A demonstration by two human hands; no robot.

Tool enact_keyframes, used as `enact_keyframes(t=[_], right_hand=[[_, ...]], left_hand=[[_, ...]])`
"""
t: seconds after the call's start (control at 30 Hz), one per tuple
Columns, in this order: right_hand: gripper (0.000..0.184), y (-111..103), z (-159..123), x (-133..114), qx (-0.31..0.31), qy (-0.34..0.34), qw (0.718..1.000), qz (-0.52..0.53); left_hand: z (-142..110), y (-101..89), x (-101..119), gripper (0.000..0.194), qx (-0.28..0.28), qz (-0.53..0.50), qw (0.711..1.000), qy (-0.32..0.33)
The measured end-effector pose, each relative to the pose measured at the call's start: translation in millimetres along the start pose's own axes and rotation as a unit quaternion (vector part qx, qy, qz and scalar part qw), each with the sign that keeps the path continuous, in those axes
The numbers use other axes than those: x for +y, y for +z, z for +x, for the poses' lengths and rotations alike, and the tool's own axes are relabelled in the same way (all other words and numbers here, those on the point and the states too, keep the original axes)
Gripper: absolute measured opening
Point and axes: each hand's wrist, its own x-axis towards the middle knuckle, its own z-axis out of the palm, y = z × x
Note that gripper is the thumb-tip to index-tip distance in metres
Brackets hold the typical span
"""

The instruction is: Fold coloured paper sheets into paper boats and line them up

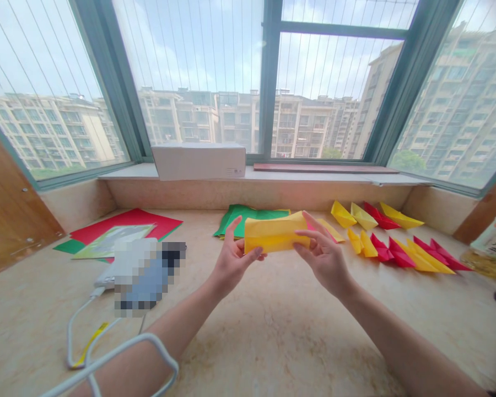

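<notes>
Between my two hands, a folded yellow sheet of paper (275,234) is held up above the counter. My left hand (234,259) pinches its left end, thumb in front and fingers behind, with the index finger pointing up. At the right end, my right hand (320,255) closes on the paper with its thumb and fingers. Behind the paper lie green sheets (252,214) with some yellow edges, and a pink and yellow piece (329,230) shows past my right fingers. Folded paper boats (366,215) and other folded yellow and red shapes (391,251) stand to the right.
Red paper (149,220) and a printed packet lie on the left. Nearer are a blurred-out device (149,281) and a white cable (119,350) crossing by my left forearm. A white box (198,162) sits on the window ledge. A clear bottle (491,248) stands far right.
</notes>
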Motion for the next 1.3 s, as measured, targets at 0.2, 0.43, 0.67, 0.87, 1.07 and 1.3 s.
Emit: enact_keyframes(t=[0.2,0.43,0.67,0.87,1.07,1.3], right_hand=[[0.073,2,4,-9,0.0,0.106,0.986,0.128],[0.045,-9,11,-2,-0.12,0.296,0.926,0.202],[0.038,-12,11,5,-0.064,0.238,0.964,0.104],[0.04,-10,8,1,-0.136,0.257,0.952,0.095],[0.048,-2,7,0,-0.122,0.245,0.949,0.158],[0.031,-7,4,5,-0.153,0.243,0.952,0.11]], left_hand=[[4,-0.7,-4,0.062,-0.002,0.017,0.999,-0.034],[2,0.6,-7,0.033,-0.019,0.067,0.997,-0.034],[1,-1.2,-6,0.037,-0.055,0.053,0.994,-0.083],[-1,-1.6,-3,0.038,-0.096,0.056,0.989,-0.099],[0,-1.2,-4,0.039,-0.1,0.078,0.985,-0.113],[-1,-0.4,-8,0.043,-0.046,0.075,0.984,-0.154]])
